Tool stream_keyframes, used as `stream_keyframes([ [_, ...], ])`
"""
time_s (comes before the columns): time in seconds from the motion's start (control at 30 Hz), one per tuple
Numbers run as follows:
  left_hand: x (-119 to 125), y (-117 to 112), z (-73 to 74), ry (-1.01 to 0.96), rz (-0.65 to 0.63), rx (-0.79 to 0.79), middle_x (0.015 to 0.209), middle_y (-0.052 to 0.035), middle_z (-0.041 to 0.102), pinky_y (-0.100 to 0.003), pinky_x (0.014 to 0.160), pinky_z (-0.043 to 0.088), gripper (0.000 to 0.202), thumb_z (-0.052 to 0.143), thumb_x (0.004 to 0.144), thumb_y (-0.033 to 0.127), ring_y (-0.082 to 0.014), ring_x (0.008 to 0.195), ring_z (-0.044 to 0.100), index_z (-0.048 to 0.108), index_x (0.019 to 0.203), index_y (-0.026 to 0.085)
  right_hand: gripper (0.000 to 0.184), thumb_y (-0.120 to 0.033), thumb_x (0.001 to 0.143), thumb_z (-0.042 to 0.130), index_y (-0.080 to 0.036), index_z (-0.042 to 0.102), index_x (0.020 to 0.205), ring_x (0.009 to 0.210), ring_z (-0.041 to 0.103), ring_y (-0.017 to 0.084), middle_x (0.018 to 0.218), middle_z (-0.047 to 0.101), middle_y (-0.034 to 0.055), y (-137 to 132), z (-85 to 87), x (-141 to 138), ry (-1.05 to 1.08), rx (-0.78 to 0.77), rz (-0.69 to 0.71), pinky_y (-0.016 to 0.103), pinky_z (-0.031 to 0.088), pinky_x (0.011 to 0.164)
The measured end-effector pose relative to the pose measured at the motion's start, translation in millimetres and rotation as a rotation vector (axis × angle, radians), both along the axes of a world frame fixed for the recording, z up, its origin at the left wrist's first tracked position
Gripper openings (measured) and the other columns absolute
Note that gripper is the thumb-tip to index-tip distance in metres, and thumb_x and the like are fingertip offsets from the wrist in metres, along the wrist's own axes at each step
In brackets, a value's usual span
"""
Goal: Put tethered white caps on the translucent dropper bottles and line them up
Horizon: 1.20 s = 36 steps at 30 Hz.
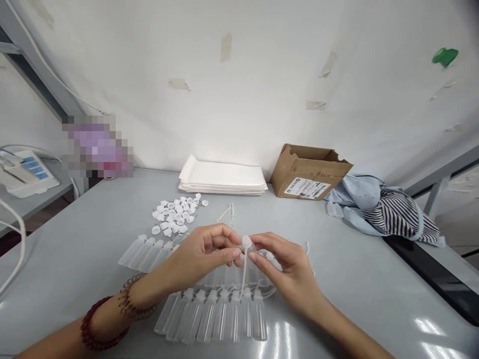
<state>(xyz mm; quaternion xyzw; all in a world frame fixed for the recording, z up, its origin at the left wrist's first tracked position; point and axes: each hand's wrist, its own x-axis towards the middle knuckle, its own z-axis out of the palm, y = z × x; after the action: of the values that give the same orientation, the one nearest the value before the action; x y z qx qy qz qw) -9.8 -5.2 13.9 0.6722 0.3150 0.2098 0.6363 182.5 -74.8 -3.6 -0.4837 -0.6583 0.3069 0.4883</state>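
My left hand (pixel 204 252) and my right hand (pixel 282 262) meet above the grey table (pixel 93 234), fingers pinched together on one small translucent plastic bottle (pixel 245 264) with a white cap, held upright between them. Below the hands lies a row of several clear bottles (pixel 213 314) side by side. A second row of bottles (pixel 145 252) lies to the left, beside my left hand. A pile of several small white caps (pixel 177 214) sits further back.
A stack of white padded envelopes (pixel 222 178) lies at the wall. An open cardboard box (pixel 309 172) stands to its right, then a heap of blue and striped cloth (pixel 389 209). A white device (pixel 26 172) sits far left.
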Motion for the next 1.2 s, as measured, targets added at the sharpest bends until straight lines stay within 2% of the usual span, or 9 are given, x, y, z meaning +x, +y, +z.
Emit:
stream_keyframes([
  [0.1,0.6,-5.1,-0.4,0.015,0.078,0.290,0.083,0.0006,0.068,-0.032,0.078,0.051,0.019,0.057,0.089,0.027,-0.0167,0.082,0.063,0.057,0.107,0.022,0.022,-0.033,0.085,0.066,-0.020,0.070,0.103,0.087,0.069,0.019,0.090,0.074,0.0059,0.6,6.6,0.8,0.344,-0.375,0.083,0.033,0.053,0.082],
  [0.17,1.5,-8.6,-2.8,0.032,0.093,0.520,0.093,-0.0009,0.064,-0.033,0.082,0.050,0.027,0.059,0.087,0.024,-0.0171,0.088,0.060,0.055,0.114,0.023,0.024,-0.034,0.083,0.068,-0.021,0.070,0.103,0.084,0.070,0.018,0.089,0.075,0.0054,1.8,7.8,1.6,0.527,-0.510,0.137,0.031,0.052,0.081],
  [0.3,3.0,-13.8,-11.0,0.097,0.056,0.817,0.112,-0.0066,0.056,-0.035,0.087,0.048,0.048,0.068,0.083,0.025,-0.0211,0.103,0.054,0.046,0.126,0.021,0.022,-0.031,0.082,0.070,-0.018,0.071,0.101,0.084,0.071,0.018,0.087,0.075,0.0062,2.9,4.7,1.1,0.749,-0.612,0.222,0.028,0.051,0.078],
  [0.47,3.7,-19.0,-19.6,0.124,0.095,1.033,0.116,-0.0103,0.051,-0.038,0.090,0.047,0.055,0.070,0.083,0.031,-0.0245,0.108,0.050,0.041,0.129,0.017,0.019,-0.026,0.084,0.068,-0.014,0.071,0.098,0.085,0.070,0.018,0.087,0.074,0.0089,2.2,0.8,-4.1,0.873,-0.640,0.285,0.024,0.050,0.070],
  [0.77,11.4,-27.2,-23.7,0.068,0.291,1.179,0.111,-0.0122,0.050,-0.042,0.090,0.044,0.050,0.069,0.084,0.035,-0.0269,0.104,0.047,0.045,0.123,0.013,0.022,-0.024,0.083,0.070,-0.013,0.071,0.102,0.084,0.071,0.017,0.086,0.074,0.0091,2.9,1.9,-4.7,0.979,-0.639,0.218,0.022,0.051,0.071],
  [0.97,16.1,-30.2,-25.1,0.054,0.325,1.185,0.109,-0.0116,0.051,-0.044,0.089,0.043,0.048,0.072,0.082,0.025,-0.0279,0.104,0.047,0.044,0.120,0.014,0.022,-0.025,0.082,0.071,-0.014,0.069,0.100,0.084,0.071,0.017,0.084,0.074,0.0071,2.6,1.4,-8.0,0.950,-0.651,0.250,0.022,0.051,0.073],
  [1.07,16.2,-29.1,-21.9,0.055,0.308,1.182,0.106,-0.0103,0.052,-0.044,0.088,0.043,0.047,0.072,0.079,0.021,-0.0277,0.103,0.047,0.044,0.117,0.015,0.023,-0.030,0.082,0.070,-0.015,0.067,0.100,0.087,0.070,0.018,0.087,0.073,0.0072,4.2,4.1,-3.2,0.863,-0.649,0.277,0.026,0.051,0.075],
  [1.13,15.1,-28.2,-19.0,0.051,0.287,1.181,0.104,-0.0095,0.053,-0.043,0.087,0.043,0.045,0.069,0.079,0.018,-0.0271,0.101,0.047,0.044,0.115,0.015,0.036,-0.032,0.077,0.075,-0.019,0.063,0.109,0.094,0.069,0.021,0.096,0.071,0.0076,5.2,9.1,6.8,0.727,-0.647,0.312,0.029,0.052,0.075],
  [1.2,13.5,-27.8,-16.6,0.067,0.260,1.170,0.103,-0.0091,0.054,-0.044,0.087,0.042,0.043,0.069,0.078,0.018,-0.0270,0.100,0.047,0.044,0.113,0.015,0.073,-0.025,0.062,0.086,-0.028,0.051,0.126,0.106,0.063,0.023,0.112,0.067,0.0058,4.9,16.9,21.5,0.521,-0.624,0.369,0.032,0.052,0.079],
])
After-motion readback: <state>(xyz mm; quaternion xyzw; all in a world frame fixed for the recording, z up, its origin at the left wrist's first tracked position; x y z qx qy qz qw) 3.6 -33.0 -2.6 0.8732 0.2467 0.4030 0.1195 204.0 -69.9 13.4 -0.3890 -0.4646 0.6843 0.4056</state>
